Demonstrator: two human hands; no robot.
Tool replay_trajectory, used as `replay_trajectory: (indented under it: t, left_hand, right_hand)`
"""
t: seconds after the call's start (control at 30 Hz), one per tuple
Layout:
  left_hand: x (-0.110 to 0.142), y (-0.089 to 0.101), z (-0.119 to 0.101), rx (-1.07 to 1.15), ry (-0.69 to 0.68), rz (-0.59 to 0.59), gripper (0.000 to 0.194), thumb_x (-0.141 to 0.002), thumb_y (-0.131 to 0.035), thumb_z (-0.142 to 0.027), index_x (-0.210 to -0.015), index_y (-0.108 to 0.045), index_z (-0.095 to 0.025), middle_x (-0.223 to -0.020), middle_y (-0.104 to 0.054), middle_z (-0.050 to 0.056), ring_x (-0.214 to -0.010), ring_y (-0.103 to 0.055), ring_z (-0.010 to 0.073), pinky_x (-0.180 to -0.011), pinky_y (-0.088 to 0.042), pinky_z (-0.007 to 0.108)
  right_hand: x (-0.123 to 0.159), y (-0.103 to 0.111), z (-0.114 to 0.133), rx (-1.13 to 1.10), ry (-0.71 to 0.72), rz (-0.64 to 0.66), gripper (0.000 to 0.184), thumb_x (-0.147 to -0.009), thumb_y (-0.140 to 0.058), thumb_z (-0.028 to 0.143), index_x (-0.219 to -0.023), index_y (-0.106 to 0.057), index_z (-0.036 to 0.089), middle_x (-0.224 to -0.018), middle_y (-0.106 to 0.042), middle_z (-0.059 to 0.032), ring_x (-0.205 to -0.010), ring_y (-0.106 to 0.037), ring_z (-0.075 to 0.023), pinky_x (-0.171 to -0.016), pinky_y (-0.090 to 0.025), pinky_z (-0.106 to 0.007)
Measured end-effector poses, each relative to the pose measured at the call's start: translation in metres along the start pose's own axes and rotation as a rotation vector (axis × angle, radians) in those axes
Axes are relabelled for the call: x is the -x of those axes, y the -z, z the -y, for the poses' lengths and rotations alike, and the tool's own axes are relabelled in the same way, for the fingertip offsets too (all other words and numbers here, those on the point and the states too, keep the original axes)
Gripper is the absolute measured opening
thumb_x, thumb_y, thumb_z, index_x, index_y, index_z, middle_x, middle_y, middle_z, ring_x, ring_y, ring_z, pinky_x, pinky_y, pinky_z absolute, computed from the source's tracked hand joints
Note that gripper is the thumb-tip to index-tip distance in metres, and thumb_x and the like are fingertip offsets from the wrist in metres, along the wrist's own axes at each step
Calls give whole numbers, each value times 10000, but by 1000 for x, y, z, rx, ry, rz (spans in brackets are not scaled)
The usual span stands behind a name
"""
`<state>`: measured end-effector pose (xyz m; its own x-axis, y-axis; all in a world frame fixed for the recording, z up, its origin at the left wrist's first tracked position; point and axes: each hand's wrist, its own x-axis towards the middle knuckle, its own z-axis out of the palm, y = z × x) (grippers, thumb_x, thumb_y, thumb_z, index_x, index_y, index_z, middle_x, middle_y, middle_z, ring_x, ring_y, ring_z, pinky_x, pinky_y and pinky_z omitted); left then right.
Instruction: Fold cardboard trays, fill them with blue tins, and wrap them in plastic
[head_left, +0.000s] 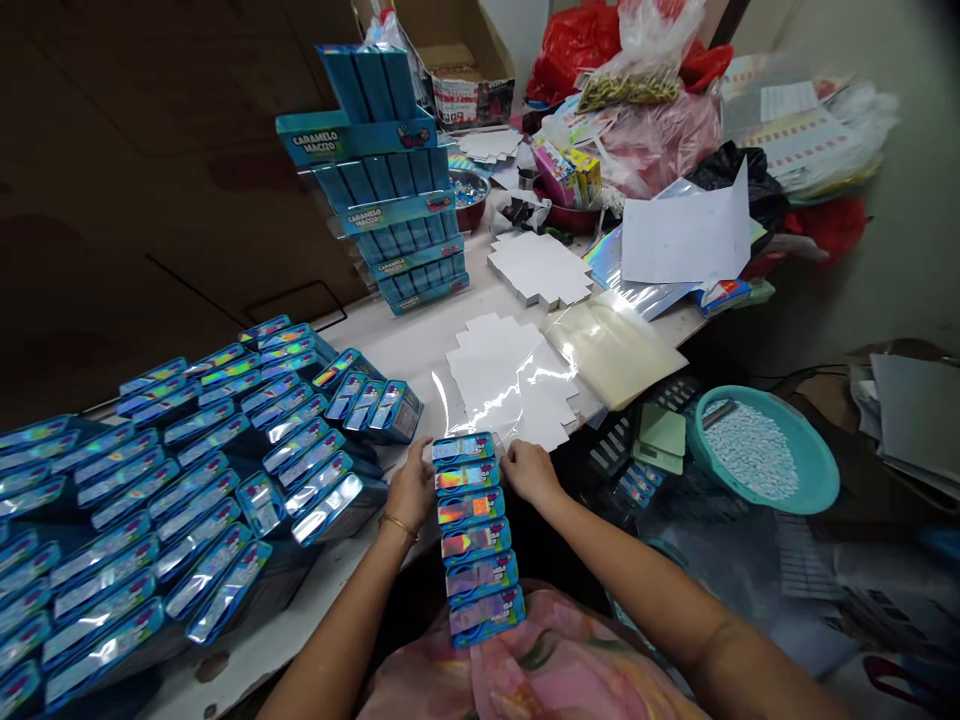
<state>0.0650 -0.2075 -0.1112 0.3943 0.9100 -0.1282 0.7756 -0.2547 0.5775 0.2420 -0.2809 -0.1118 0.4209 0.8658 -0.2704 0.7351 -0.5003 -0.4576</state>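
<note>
A row of several small blue holographic boxes [475,535] runs from the table's near edge down toward my lap. My left hand [410,490] grips the row's far end from the left, fingers curled against the top boxes. On the right side of the same end, my right hand [529,470] presses in with bent fingers. Just beyond the hands lie white die-cut card blanks [495,365] under a clear glossy sheet [551,385].
Many rows of the same blue boxes [187,490] fill the table's left. A tall stack of blue display trays [390,170] stands behind. More white blanks [540,268], paper sheets and plastic bags crowd the back right. A teal basin of white pellets [761,450] sits low right.
</note>
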Motion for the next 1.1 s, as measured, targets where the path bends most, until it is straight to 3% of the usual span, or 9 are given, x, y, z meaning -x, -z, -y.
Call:
replay_trajectory:
  t: [0.13,0.2,0.27,0.43,0.57,0.63,0.83,1.1]
  left_hand:
    - [2,0,4,-208,-99,-234,254,-748,-429,-207,-932,-604,-202,-936,-561,69,-795,-539,175,-637,-397,251]
    - [-1,2,4,-267,-190,-315,220,-763,-423,-227,-821,-633,-192,-945,-562,78,-827,-524,189,-694,-400,277]
    - [-5,6,4,-273,-245,-319,225,-771,-418,-235,-786,-636,-181,-855,-598,77,-801,-528,196,-720,-398,292]
    - [-14,20,-8,-160,-143,-281,237,-772,-434,-316,-824,-631,-194,-736,-651,46,-705,-569,180,-635,-391,257]
    - [-12,34,-19,-65,-91,-223,244,-762,-454,-393,-775,-622,-217,-686,-655,6,-622,-582,140,-560,-369,217]
    - [-6,38,-21,-86,-133,-221,221,-763,-458,-371,-784,-610,-212,-685,-649,6,-627,-581,142,-574,-376,220]
    - [10,36,-22,-153,-371,-396,178,-801,-399,-226,-770,-570,-185,-766,-597,48,-766,-542,164,-720,-403,272]
    - [-12,26,-22,198,-159,-450,151,-767,-458,-272,-703,-550,-172,-652,-567,7,-595,-526,116,-568,-418,218]
  right_hand:
    - [2,9,3,270,211,-269,233,-822,-419,281,-1002,-498,157,-920,-555,-87,-737,-506,-174,-594,-323,-270]
    - [-3,14,6,361,390,-305,162,-830,-406,224,-918,-529,167,-903,-548,-84,-786,-488,-182,-643,-329,-282]
    - [-9,20,10,398,506,-263,160,-828,-396,177,-810,-555,173,-856,-563,-77,-787,-486,-182,-648,-323,-284]
    - [-19,46,26,247,374,-101,198,-824,-419,226,-766,-606,203,-780,-618,-42,-686,-528,-160,-558,-286,-261]
    - [-10,62,38,238,365,-114,198,-807,-422,209,-721,-600,199,-714,-615,-30,-641,-535,-156,-529,-255,-258]
    - [-1,62,38,279,435,-166,193,-811,-412,191,-721,-583,188,-708,-602,-31,-621,-521,-149,-518,-239,-263]
    - [14,45,26,394,678,-370,185,-810,-399,114,-686,-524,171,-651,-534,-36,-614,-458,-141,-545,-233,-278]
    - [-7,38,32,350,623,-433,197,-815,-398,129,-663,-513,178,-636,-526,-23,-589,-424,-130,-528,-198,-266]
